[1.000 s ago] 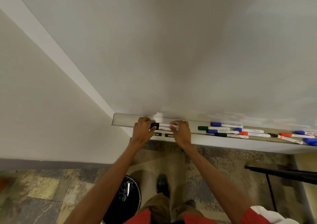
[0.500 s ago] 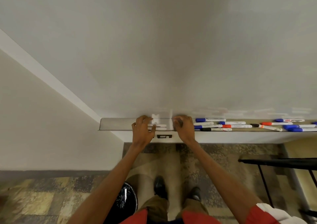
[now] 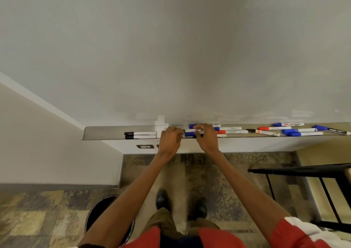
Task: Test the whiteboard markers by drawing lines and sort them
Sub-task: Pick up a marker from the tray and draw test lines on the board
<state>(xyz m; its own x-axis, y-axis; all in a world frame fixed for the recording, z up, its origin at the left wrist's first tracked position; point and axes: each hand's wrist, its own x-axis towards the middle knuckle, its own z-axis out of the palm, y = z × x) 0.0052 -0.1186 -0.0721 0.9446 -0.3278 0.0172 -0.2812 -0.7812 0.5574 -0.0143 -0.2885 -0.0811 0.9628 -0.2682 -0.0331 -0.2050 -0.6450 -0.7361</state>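
Head view, looking down whiteboard (image 3: pixel 171 57). Our left hand (image 3: pixel 170 138) and right hand (image 3: pixel 207 138) sit close together at marker tray (image 3: pixel 102 132), fingers curled at either end of blue-capped marker (image 3: pixel 190 134); we cannot tell if either truly grips. Two black markers (image 3: pixel 140 134) lie apart at left, mixed markers (image 3: pixel 273 128) at right. We judge marker light, rigid, smooth, prone to rolling; best held mid-barrel, cap pulled straight off.

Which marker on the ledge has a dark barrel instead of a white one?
The blue-capped marker at the far right end of the ledge; every other visible barrel is white.
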